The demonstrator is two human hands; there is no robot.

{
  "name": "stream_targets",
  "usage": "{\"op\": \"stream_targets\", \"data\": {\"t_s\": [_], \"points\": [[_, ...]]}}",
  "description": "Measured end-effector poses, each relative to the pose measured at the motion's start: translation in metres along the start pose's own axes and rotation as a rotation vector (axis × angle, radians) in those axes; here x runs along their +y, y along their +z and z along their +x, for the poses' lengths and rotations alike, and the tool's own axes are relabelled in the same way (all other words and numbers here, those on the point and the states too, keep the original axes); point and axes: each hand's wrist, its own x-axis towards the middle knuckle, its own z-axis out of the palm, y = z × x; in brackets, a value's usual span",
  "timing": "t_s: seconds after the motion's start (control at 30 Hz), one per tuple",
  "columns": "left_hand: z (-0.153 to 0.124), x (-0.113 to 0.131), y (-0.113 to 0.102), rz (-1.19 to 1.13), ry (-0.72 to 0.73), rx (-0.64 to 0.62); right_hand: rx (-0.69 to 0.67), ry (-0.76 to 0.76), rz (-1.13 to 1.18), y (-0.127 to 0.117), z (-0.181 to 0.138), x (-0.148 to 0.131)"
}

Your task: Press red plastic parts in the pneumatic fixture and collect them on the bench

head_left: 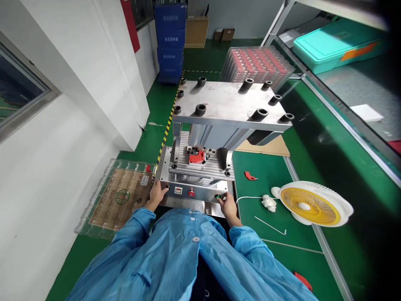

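Observation:
A metal bench press (203, 173) stands before me, its thick top plate (225, 98) set with black bolts. Under its raised body, a red plastic part (196, 156) lies in the fixture on the ribbed bed. My left hand (157, 195) is curled round the left end of the control box (200, 194), thumb at the left button. At the right end, my right hand (228, 207) holds the box's edge, its thumb on the green button (218, 196). Between them are a small display (178, 190) and a red button (191, 193). Some fingertips are hidden by the box.
Left of the press, a clear tray (109, 200) carries brown cardboard and a red piece. To the right lie another red part (249, 176), a hex key (271, 225) and a yellow-white fan (308, 205) with its cable. Stacked clear trays (257, 62) stand behind; a turquoise case (332, 46) rests on a shelf.

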Motion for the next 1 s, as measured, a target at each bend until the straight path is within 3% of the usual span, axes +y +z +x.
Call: {"op": "stream_targets", "data": {"t_s": [0.3,0.37,0.47,0.57,0.63,0.8,0.9,1.0], "points": [[-0.001,0.004,-0.023,-0.063,0.014,0.012,-0.009,-0.023,0.2,-0.003,-0.005,-0.003],[0.0,0.006,-0.038,-0.147,0.011,0.126,-0.034,0.005,0.278,-0.006,-0.011,-0.002],[-0.002,0.021,-0.071,-0.309,0.071,0.426,-0.03,0.113,0.384,-0.012,-0.021,-0.001],[-0.013,0.057,-0.108,-0.392,0.269,0.709,0.023,0.211,0.497,-0.024,-0.024,-0.005],[-0.024,0.089,-0.131,-0.392,0.43,0.811,0.082,0.222,0.581,-0.04,-0.02,-0.015],[-0.039,0.168,-0.154,-0.282,0.805,0.721,0.307,0.045,0.723,-0.093,0.0,-0.072],[-0.031,0.197,-0.149,-0.199,0.903,0.637,0.359,-0.122,0.688,-0.117,0.007,-0.113],[-0.02,0.211,-0.14,-0.119,0.934,0.609,0.369,-0.259,0.614,-0.122,0.01,-0.145]]}}
